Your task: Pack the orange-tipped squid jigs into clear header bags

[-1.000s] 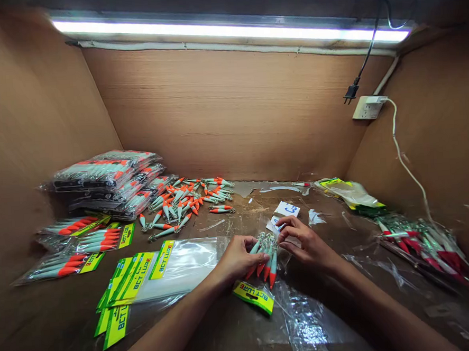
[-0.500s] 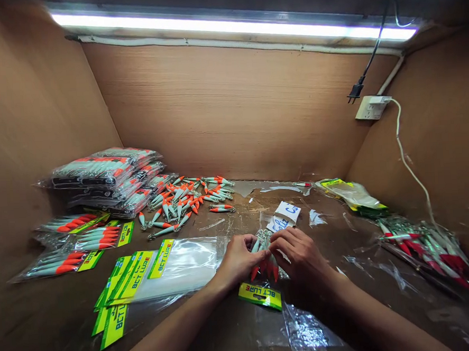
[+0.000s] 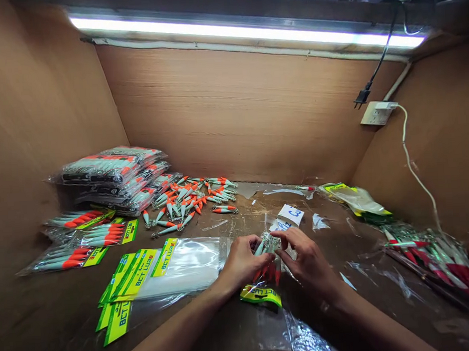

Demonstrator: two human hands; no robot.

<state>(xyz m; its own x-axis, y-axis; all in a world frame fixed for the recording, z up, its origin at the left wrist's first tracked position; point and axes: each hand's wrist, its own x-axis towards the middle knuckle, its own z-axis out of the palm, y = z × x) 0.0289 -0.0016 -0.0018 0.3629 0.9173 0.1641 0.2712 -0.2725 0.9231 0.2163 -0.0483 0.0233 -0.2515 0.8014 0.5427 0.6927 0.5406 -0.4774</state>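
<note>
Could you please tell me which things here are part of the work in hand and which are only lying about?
In hand:
left hand
right hand
bunch of lures
bag with green label

Lying about:
loose lures
empty bags
stacked packs
paper slip

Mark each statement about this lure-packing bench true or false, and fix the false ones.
1. Both hands hold one bundle of orange-tipped pale green lures. True: left hand and right hand meet on it.
2. The loose pile of orange-and-green lures lies right of the hands. False: it lies back left.
3. Empty clear bags with green header cards lie left of the hands. True.
4. The black plug sits in the white wall socket. False: it hangs free above it.
</note>
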